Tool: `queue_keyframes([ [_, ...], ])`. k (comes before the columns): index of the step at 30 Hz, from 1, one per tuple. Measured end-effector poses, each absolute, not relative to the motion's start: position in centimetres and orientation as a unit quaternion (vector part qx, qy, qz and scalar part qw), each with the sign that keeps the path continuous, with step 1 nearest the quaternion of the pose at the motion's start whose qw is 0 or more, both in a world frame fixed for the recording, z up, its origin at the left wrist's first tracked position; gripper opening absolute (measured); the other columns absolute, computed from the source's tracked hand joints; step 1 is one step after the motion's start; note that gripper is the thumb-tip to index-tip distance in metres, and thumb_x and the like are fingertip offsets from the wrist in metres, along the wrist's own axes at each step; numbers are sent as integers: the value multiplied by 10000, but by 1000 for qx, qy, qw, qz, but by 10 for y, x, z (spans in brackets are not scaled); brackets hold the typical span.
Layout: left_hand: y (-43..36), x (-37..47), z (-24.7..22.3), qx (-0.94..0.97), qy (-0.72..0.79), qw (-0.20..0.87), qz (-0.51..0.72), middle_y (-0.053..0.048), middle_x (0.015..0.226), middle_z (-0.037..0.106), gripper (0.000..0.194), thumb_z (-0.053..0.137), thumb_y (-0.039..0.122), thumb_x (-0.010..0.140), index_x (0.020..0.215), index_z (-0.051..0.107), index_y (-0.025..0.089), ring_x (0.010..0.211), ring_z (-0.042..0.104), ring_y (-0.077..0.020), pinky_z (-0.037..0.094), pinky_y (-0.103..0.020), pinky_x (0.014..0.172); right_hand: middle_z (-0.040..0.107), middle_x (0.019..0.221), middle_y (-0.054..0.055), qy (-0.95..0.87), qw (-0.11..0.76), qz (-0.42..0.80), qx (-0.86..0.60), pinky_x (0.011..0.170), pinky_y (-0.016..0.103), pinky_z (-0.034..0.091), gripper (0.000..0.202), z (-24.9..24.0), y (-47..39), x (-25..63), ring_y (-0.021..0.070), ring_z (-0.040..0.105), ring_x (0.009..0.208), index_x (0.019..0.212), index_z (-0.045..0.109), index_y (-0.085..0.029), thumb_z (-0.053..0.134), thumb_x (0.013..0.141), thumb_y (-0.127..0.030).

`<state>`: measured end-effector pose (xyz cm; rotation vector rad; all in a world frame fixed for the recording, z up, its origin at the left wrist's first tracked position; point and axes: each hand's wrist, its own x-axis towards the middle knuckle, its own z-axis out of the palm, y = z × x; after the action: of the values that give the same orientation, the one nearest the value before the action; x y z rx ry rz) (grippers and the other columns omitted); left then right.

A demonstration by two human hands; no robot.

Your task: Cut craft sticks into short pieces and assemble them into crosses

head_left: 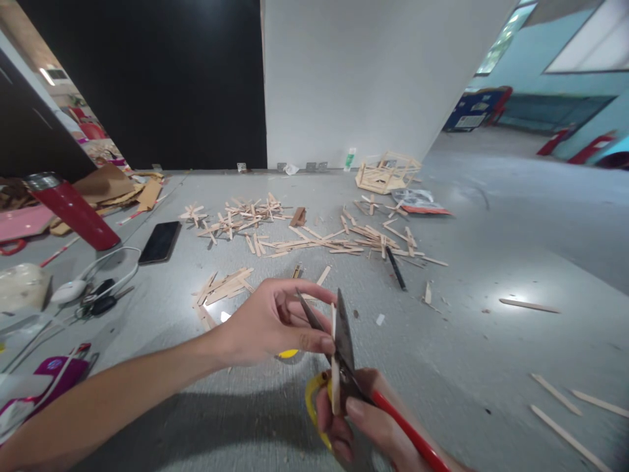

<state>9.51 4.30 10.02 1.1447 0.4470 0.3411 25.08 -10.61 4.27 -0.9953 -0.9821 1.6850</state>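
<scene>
Between the thumb and fingers of my left hand (289,321) is a thin wooden stick (335,390), held nearly upright in the picture. My right hand (363,419) grips scissors (345,334) with one red and one yellow handle. The scissor blades are spread apart and point away from me, with the stick lying along them near the pivot. The stick's lower end is by my right fingers. Beyond my hands lie many loose wooden sticks (314,244) and a small pile of sticks (228,287).
At the left are a phone (160,242), a red bottle (73,213), keys (103,298) and a white cable. A wooden stick frame (388,174) stands at the back beside a plastic packet (420,202). A black pen (396,269) and several single sticks (529,305) lie rightward.
</scene>
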Motion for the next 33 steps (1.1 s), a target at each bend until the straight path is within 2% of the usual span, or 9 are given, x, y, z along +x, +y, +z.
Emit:
queue_keyframes([
  [4, 35, 94, 105, 587, 227, 752, 196, -49, 960, 787, 568, 958, 285, 743, 1202, 637, 189, 892, 754, -192, 561, -300, 826, 613, 825, 36, -390, 514, 619, -448, 658, 308, 491, 501, 36, -110, 253, 164, 548, 694, 939, 699, -182, 693, 912, -682],
  [6, 27, 94, 109, 668, 282, 646, 240, -61, 1002, 769, 441, 937, 351, 761, 1054, 657, 178, 967, 717, -212, 535, -312, 864, 638, 870, 52, -404, 535, 574, -471, 696, 334, 513, 443, 33, -112, 255, 196, 572, 751, 1002, 708, -197, 665, 952, -635],
  [7, 22, 93, 112, 711, 307, 582, 246, -55, 931, 751, 354, 901, 396, 794, 919, 661, 169, 921, 695, -207, 521, -309, 840, 644, 880, 56, -411, 535, 561, -479, 705, 341, 518, 440, 33, -112, 255, 203, 572, 763, 1030, 712, -202, 647, 966, -632],
  [9, 14, 93, 117, 764, 306, 533, 196, -26, 764, 715, 308, 794, 418, 888, 771, 653, 170, 761, 653, -177, 490, -286, 730, 654, 910, 63, -424, 526, 555, -485, 732, 348, 528, 461, 34, -112, 256, 212, 570, 787, 1054, 714, -212, 626, 970, -657],
  [12, 7, 92, 122, 780, 272, 545, 145, -11, 686, 721, 344, 632, 342, 997, 695, 634, 177, 658, 656, -143, 479, -245, 663, 663, 921, 69, -455, 513, 561, -465, 749, 343, 537, 475, 40, -110, 255, 217, 575, 802, 997, 709, -214, 612, 971, -679],
  [16, 5, 90, 122, 778, 248, 560, 138, -10, 695, 746, 351, 505, 271, 1057, 731, 601, 185, 654, 703, -128, 488, -197, 628, 664, 905, 71, -478, 512, 563, -439, 728, 337, 540, 480, 47, -105, 255, 219, 582, 779, 968, 715, -215, 568, 997, -671],
  [24, 6, 86, 122, 789, 218, 556, 145, -32, 695, 739, 372, 443, 282, 1090, 739, 527, 193, 650, 731, -137, 513, -186, 624, 688, 892, 99, -493, 496, 543, -464, 754, 377, 559, 531, 63, -104, 255, 261, 614, 806, 958, 778, -216, 563, 974, -702],
  [28, 6, 86, 122, 790, 215, 555, 144, -58, 715, 766, 375, 434, 307, 1097, 754, 536, 194, 674, 745, -157, 530, -205, 651, 652, 840, 78, -469, 505, 562, -458, 697, 354, 519, 575, 63, -104, 253, 239, 575, 752, 938, 772, -220, 549, 958, -749],
  [33, 6, 88, 119, 784, 215, 566, 138, -80, 715, 785, 364, 426, 304, 1096, 754, 505, 206, 676, 756, -180, 547, -232, 674, 590, 778, 41, -439, 523, 582, -440, 722, 344, 451, 535, 63, -107, 248, 213, 527, 736, 881, 726, -219, 543, 989, -711],
])
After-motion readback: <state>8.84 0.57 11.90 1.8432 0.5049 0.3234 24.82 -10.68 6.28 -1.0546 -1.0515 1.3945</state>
